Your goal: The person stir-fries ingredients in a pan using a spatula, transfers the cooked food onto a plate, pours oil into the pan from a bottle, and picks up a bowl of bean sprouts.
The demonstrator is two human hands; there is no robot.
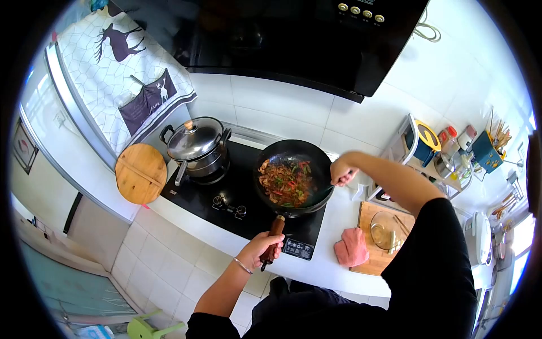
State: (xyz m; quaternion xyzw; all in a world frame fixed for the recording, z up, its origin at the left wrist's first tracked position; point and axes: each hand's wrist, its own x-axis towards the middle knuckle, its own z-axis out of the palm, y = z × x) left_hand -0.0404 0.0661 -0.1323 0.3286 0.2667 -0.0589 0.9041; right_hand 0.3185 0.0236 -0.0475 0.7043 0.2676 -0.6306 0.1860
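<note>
My left hand [264,248] is closed around the brown wooden handle [276,227] of a black wok [296,212], which sits on the right side of the black cooktop [240,186]. Inside the wok lies a stir-fry [285,182] of brown pieces with red and green bits, gathered toward the left. Over the wok's right rim, my right hand [343,169] is closed on a dark-handled cooking utensil [330,187]. The utensil's lower end blends into the dark wok, so its shape cannot be made out.
A lidded steel pot [197,147] stands on the left burner beside a round wooden board [141,174]. To the right are a pink cloth [351,247] and a cutting board [367,217] with a glass bowl [384,230]. A black range hood [282,45] overhangs the cooktop.
</note>
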